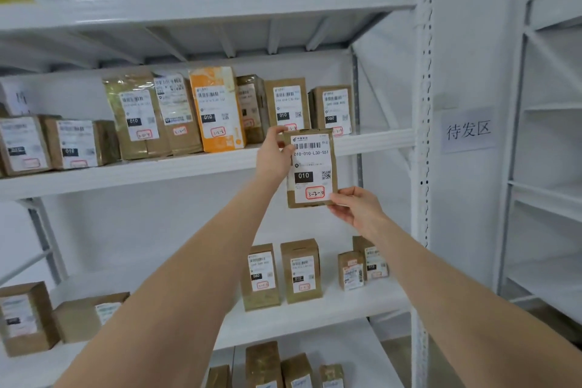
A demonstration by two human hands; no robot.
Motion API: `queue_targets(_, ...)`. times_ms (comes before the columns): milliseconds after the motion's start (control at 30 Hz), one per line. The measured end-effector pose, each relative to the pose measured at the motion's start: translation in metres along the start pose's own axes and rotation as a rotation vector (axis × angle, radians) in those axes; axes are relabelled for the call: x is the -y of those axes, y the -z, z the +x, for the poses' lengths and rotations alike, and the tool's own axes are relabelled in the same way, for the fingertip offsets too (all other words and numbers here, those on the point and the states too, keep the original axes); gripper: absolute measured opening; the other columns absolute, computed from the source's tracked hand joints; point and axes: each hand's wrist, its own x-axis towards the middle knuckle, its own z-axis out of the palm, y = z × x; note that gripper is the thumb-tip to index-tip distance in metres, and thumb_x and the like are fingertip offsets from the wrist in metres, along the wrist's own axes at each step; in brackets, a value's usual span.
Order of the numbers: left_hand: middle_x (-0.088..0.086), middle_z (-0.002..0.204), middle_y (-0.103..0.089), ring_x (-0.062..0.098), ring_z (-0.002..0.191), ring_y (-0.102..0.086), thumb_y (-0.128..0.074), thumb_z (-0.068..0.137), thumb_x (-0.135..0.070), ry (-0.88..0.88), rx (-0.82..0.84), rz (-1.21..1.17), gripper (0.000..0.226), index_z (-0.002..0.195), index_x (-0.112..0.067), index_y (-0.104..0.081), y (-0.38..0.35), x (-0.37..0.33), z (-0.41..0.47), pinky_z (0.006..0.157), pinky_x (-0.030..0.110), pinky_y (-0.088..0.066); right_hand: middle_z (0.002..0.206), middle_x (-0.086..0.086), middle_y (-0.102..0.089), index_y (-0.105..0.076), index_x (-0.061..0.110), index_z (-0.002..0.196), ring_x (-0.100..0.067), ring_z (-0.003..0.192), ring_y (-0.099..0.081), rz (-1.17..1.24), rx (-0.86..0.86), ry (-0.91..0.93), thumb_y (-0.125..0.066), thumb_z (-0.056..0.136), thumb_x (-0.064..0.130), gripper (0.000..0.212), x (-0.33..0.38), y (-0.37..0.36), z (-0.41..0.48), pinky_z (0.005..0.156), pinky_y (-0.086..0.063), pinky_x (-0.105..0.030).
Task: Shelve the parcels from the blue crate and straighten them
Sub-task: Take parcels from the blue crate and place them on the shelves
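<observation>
We hold the brown parcel [310, 167] upright in the air, label towards us, before the front edge of the middle shelf [189, 167]. Our left hand [273, 153] grips its corner at ten o'clock, fingers curled over the top; our right hand [354, 208] pinches the corner at five o'clock. From the parcel, an orange parcel [217, 109] stands at ten o'clock on that shelf, two brown boxes [300, 271] at six o'clock on the lower shelf [315, 315], and a paper sign [468, 130] at three o'clock.
</observation>
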Motion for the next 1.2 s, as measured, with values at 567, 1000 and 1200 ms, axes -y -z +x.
queue_targets(567,0.004,0.13,-0.057,0.027,0.114,-0.058,-0.063,0.086,-0.002,0.14,0.097,-0.019,0.081,0.151,-0.024,-0.019,0.034,0.0,0.032,0.085,0.048,-0.055,0.085,-0.016,-0.074,-0.056,0.005,0.087,-0.021,0.071,-0.07,-0.011,0.096,0.012,-0.073,0.081,0.0,0.019,0.021,-0.035,0.028,0.063,-0.059,-0.026)
queue_targets(1000,0.005,0.131,-0.057,0.023,0.118,-0.058,-0.062,0.088,-0.004,-0.087,0.034,0.06,0.072,0.147,-0.026,-0.026,-0.007,-0.034,0.08,0.085,0.045,-0.056,0.086,-0.013,-0.072,-0.062,0.014,0.096,-0.021,0.069,-0.068,-0.087,0.022,0.177,-0.07,0.083,-0.003,0.023,0.069,-0.015,0.078,0.071,-0.058,-0.028)
queue_targets(1200,0.006,0.128,-0.058,0.022,0.108,-0.062,-0.061,0.089,-0.004,-0.187,-0.005,0.117,0.065,0.143,-0.024,-0.03,-0.07,-0.072,0.111,0.079,0.036,-0.058,0.087,-0.005,-0.068,-0.06,0.015,0.109,-0.017,0.075,-0.064,-0.175,0.019,0.293,-0.07,0.082,-0.004,0.034,0.112,0.024,0.117,0.074,-0.058,-0.027)
